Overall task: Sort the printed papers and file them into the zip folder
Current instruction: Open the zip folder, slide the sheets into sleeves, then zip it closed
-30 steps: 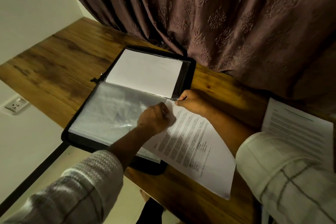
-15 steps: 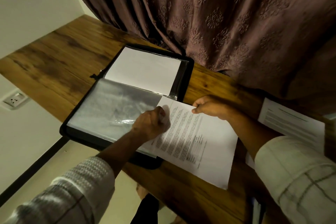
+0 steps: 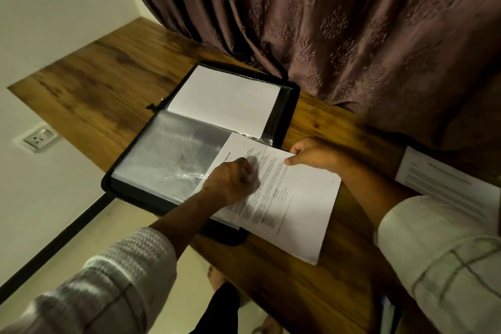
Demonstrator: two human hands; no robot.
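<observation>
A: Since the earlier frame, our right hand [image 3: 314,156] has slid toward 3 o'clock along the printed sheet [image 3: 292,206], pinching its far edge.
B: And our left hand [image 3: 230,182]?
A: Curled, pinching the clear sleeve [image 3: 173,154] at its mouth (so we judge). Our sheet overlaps the zip folder [image 3: 287,106] at its 4 o'clock.
B: Hazard?
A: Should the mouth slip shut, the sheet's corner could snag and crease.

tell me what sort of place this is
Probably a room in a home, perhaps a study corner: a wooden desk set against the wall, a heavy patterned curtain hanging behind it, and a wall socket below. The open zip folder and printed sheets suggest paperwork.
</observation>
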